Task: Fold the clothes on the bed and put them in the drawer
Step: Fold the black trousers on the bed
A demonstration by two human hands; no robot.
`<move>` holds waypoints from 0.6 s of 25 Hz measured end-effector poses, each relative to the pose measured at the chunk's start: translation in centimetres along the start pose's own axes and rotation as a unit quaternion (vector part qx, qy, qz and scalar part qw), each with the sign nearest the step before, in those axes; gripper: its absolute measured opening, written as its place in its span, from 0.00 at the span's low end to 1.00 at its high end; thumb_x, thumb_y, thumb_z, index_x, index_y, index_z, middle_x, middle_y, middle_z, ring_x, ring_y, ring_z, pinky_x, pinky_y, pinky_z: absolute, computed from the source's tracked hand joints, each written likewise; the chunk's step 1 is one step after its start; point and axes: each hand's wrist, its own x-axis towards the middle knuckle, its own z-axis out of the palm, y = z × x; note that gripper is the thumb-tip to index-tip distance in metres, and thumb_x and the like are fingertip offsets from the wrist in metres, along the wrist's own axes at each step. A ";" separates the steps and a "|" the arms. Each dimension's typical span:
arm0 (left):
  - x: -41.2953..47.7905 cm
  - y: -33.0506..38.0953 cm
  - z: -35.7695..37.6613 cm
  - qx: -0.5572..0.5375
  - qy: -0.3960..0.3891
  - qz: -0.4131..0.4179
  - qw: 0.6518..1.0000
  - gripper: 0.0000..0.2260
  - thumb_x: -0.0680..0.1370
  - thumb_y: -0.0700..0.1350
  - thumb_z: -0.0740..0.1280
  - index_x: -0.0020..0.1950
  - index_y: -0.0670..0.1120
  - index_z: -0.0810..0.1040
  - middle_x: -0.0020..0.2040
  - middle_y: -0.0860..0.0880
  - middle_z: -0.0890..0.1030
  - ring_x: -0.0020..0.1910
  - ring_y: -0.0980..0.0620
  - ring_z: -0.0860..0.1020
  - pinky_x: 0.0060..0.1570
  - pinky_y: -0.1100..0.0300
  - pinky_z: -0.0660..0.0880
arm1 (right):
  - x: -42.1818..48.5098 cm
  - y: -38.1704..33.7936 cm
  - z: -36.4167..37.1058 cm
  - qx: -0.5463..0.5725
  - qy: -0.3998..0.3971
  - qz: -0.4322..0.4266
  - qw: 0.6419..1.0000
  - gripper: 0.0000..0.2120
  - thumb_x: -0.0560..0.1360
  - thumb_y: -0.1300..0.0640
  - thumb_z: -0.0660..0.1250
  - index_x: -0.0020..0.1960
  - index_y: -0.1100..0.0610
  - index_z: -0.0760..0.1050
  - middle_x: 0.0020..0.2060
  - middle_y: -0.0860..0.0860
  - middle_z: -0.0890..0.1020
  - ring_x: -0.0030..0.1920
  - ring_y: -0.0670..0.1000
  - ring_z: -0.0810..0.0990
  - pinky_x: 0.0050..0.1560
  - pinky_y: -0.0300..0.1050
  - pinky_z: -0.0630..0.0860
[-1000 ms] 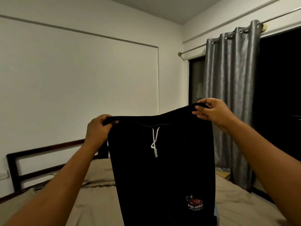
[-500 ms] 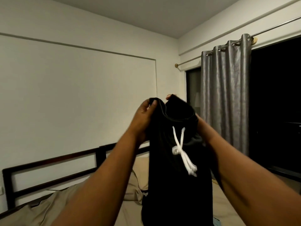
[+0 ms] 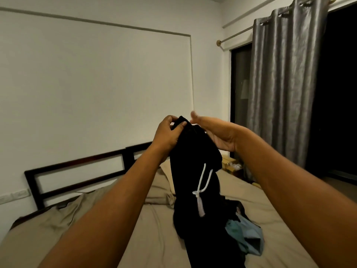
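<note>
Nearest the camera, the hem end of the black shorts (image 3: 193,171) is trailing onto the beige bed (image 3: 135,238). A crumpled blue garment (image 3: 245,236) is lying just beside it on the right, with more dark cloth bunched between them.

The shorts are hanging with their long axis vertical, doubled lengthwise into a narrow column. The white drawstring (image 3: 201,190) is dangling down the front.

Higher and farther out, the left hand (image 3: 167,133) is pinching the gathered waistband at the very top, thumb and fingers curled onto the cloth, and is carrying the weight alone. The right hand (image 3: 216,137) is sitting just right of the waistband with its fingers straight and gripping nothing. I cannot tell whether its palm is touching the fabric.

Judgement: the fold is midway. The next move is turning on the free right hand, which is nearer the hanging side and placed to slide down it.

Beyond are a pillow (image 3: 160,190), the dark headboard (image 3: 77,171) and a grey curtain (image 3: 280,93).

Containers: no drawer is showing. A box (image 3: 229,165) is sitting past the far edge of the bed, and its contents are too small to tell.
</note>
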 end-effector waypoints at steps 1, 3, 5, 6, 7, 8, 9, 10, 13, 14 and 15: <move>0.0 -0.9 0.3 0.029 0.030 0.008 0.999 0.08 0.80 0.50 0.68 0.57 0.51 0.75 0.54 0.45 0.82 0.50 0.47 0.83 0.49 0.51 0.83 | 0.3 1.0 -0.2 -0.093 -0.031 0.020 0.995 0.28 0.73 0.43 0.74 0.66 0.57 0.73 0.55 0.57 0.85 0.54 0.55 0.86 0.56 0.50 0.82; -0.2 -1.8 0.1 0.028 0.062 0.018 0.998 0.10 0.79 0.50 0.70 0.57 0.51 0.74 0.53 0.46 0.82 0.49 0.48 0.83 0.49 0.50 0.83 | 0.6 2.5 -0.4 -0.343 0.018 0.026 0.939 0.23 0.74 0.53 0.76 0.64 0.57 0.72 0.54 0.56 0.83 0.52 0.55 0.85 0.54 0.49 0.82; -0.7 -2.8 -0.6 -0.001 0.053 -0.019 0.998 0.12 0.80 0.49 0.70 0.61 0.50 0.73 0.55 0.45 0.81 0.51 0.47 0.83 0.51 0.49 0.83 | 1.3 3.9 -1.3 -0.438 0.086 -0.001 0.895 0.15 0.76 0.57 0.70 0.61 0.54 0.73 0.50 0.53 0.81 0.48 0.52 0.82 0.50 0.48 0.81; -1.0 -3.6 -1.0 -0.010 0.032 -0.051 0.998 0.13 0.80 0.49 0.69 0.62 0.50 0.72 0.57 0.45 0.80 0.53 0.47 0.83 0.53 0.49 0.82 | 1.6 4.6 -1.9 -0.433 0.102 -0.016 0.895 0.12 0.76 0.58 0.68 0.59 0.52 0.74 0.49 0.52 0.81 0.46 0.51 0.81 0.48 0.47 0.81; -1.4 -4.6 -1.5 -0.020 0.003 -0.079 0.997 0.13 0.80 0.49 0.69 0.63 0.50 0.72 0.59 0.45 0.79 0.56 0.46 0.82 0.56 0.48 0.81 | 2.0 5.3 -2.3 -0.430 0.091 -0.037 0.898 0.10 0.77 0.59 0.66 0.57 0.51 0.74 0.47 0.52 0.81 0.44 0.51 0.81 0.46 0.47 0.81; -2.0 -5.7 -1.8 -0.014 -0.024 -0.098 0.995 0.13 0.81 0.48 0.68 0.65 0.50 0.73 0.61 0.44 0.78 0.58 0.46 0.81 0.58 0.48 0.80 | 2.2 5.8 -2.5 -0.423 0.056 -0.048 0.903 0.09 0.77 0.61 0.64 0.56 0.52 0.75 0.47 0.53 0.81 0.43 0.51 0.81 0.44 0.47 0.80; -2.6 -6.7 -2.0 0.008 -0.045 -0.108 0.993 0.13 0.82 0.49 0.66 0.66 0.51 0.72 0.63 0.44 0.77 0.59 0.46 0.80 0.60 0.48 0.79 | 2.6 6.3 -2.6 -0.401 0.013 -0.049 0.915 0.09 0.78 0.62 0.63 0.56 0.54 0.77 0.46 0.54 0.82 0.41 0.51 0.81 0.43 0.47 0.79; -3.1 -7.5 -1.8 0.047 -0.058 -0.105 0.992 0.14 0.82 0.50 0.64 0.68 0.51 0.72 0.64 0.45 0.75 0.60 0.48 0.78 0.62 0.49 0.78 | 2.7 6.7 -2.4 -0.380 -0.031 -0.039 0.924 0.10 0.78 0.62 0.63 0.56 0.55 0.78 0.45 0.55 0.82 0.39 0.52 0.81 0.41 0.46 0.78; -4.5 -8.7 0.2 0.146 -0.080 -0.051 0.985 0.26 0.80 0.62 0.62 0.75 0.52 0.67 0.70 0.51 0.67 0.67 0.52 0.71 0.70 0.50 0.71 | 3.4 7.6 -1.5 -0.354 -0.118 -0.026 0.928 0.10 0.76 0.63 0.65 0.54 0.53 0.81 0.41 0.53 0.83 0.38 0.50 0.81 0.40 0.43 0.78; -4.9 -8.7 1.1 0.161 -0.112 -0.039 0.980 0.31 0.77 0.66 0.64 0.76 0.53 0.64 0.71 0.53 0.66 0.68 0.54 0.69 0.70 0.52 0.70 | 3.8 8.0 -1.0 -0.360 -0.129 -0.038 0.923 0.10 0.75 0.63 0.67 0.54 0.53 0.81 0.43 0.53 0.84 0.39 0.50 0.82 0.42 0.44 0.79; -5.3 -9.0 1.8 0.175 -0.145 -0.045 0.973 0.36 0.74 0.66 0.68 0.77 0.54 0.62 0.71 0.54 0.67 0.67 0.55 0.69 0.68 0.54 0.69 | 4.3 8.4 -0.7 -0.362 -0.138 -0.046 0.921 0.11 0.74 0.63 0.68 0.56 0.54 0.80 0.45 0.54 0.85 0.41 0.51 0.83 0.46 0.46 0.81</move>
